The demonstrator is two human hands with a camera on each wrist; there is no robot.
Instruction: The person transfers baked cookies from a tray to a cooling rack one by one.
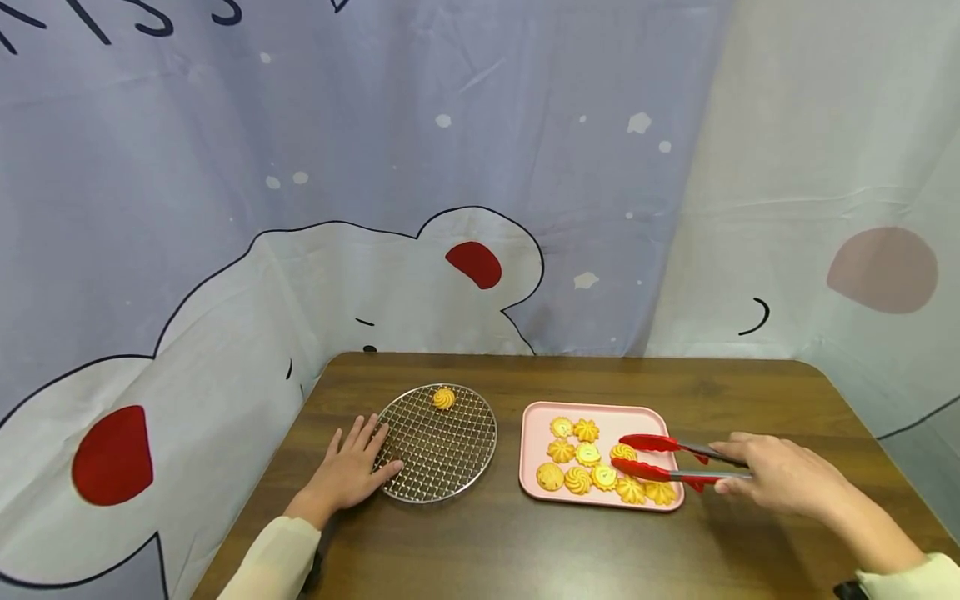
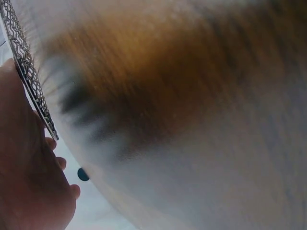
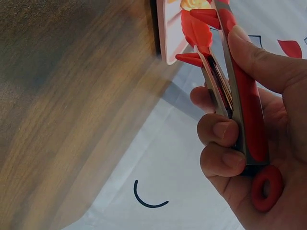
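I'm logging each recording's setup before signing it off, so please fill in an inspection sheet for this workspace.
Surface: wood-grain table.
Rack: round wire rack with a single cookie near its far edge.
Tray: pink tray holding several piped cookies.
Tongs: red-tipped tongs, tips apart over the tray, about one cookie; whether they touch it, I cannot tell.
Clutter: nothing seen.
Left hand: spread at the rack's left edge, holding nothing.
Right hand: grips the tongs.
Cables: nothing seen.
Surroundings: printed fabric backdrop behind the table, with stars and cartoon shapes.
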